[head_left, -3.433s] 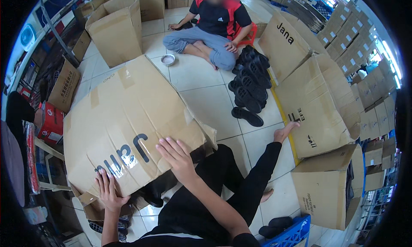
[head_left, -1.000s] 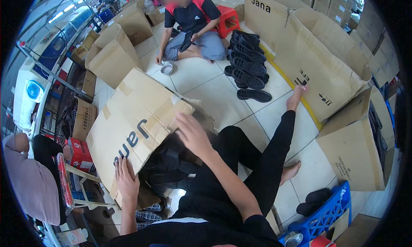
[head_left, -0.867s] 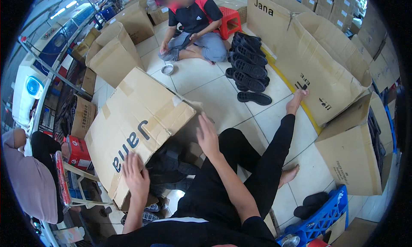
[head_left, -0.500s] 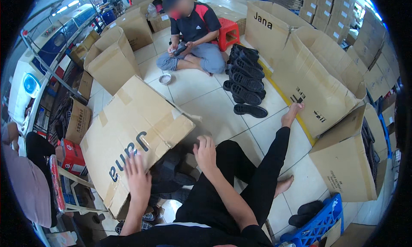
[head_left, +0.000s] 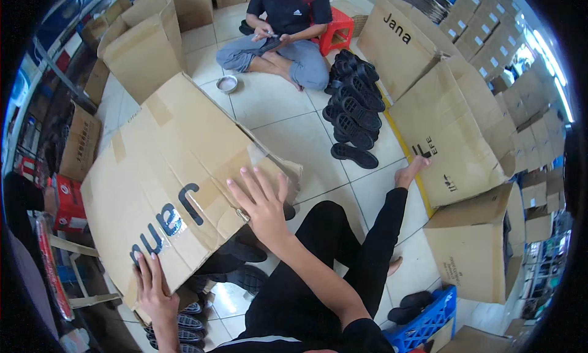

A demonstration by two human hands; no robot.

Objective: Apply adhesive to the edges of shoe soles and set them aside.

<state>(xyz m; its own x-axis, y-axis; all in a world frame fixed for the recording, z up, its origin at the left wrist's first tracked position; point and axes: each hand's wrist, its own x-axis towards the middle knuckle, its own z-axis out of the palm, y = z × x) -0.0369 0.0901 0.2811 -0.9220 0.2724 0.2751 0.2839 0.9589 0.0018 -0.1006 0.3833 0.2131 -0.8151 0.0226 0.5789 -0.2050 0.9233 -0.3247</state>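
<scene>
A large brown cardboard box (head_left: 177,151) lies tipped on its side at my left, its printed face turned up. My left hand (head_left: 156,292) rests on that face near the near left edge, fingers stretched. Close to the near right corner, my right hand (head_left: 262,206) is spread open with its fingers against the cardboard. Below the box's near edge, partly hidden, black shoe soles (head_left: 245,278) show between the box and my leg. Several more dark soles (head_left: 188,321) lie on the floor below my left hand.
Across from me a person (head_left: 285,40) sits cross-legged holding a dark piece, beside a small metal bowl (head_left: 227,84) and a red stool (head_left: 337,33). A pile of black soles (head_left: 355,108) lies near tall cartons (head_left: 447,132). A blue crate (head_left: 425,322) stands lower right.
Both hands have come down onto the box; the left moved nearer and leftward, the right leftward to the corner. The view has tilted lower.
</scene>
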